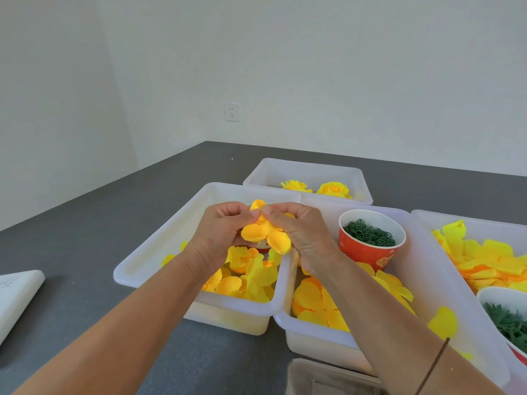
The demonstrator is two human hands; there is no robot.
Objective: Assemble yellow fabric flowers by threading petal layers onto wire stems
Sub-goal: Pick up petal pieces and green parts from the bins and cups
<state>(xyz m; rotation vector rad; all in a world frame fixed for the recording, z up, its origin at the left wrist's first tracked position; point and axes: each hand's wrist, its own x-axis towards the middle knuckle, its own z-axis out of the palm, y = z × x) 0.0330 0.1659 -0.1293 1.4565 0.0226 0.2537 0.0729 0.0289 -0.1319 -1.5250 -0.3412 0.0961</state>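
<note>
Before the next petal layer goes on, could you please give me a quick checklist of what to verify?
1. Both hands, left and right, hold the petal piece: ok.
2. Wire stem seated through the petals: cannot tell, fingers hide it.
3. Loose petals within reach in the near bin: ok.
4. Red cup of green rings upright: ok.
5. Far bin has room for finished flowers: ok.
</note>
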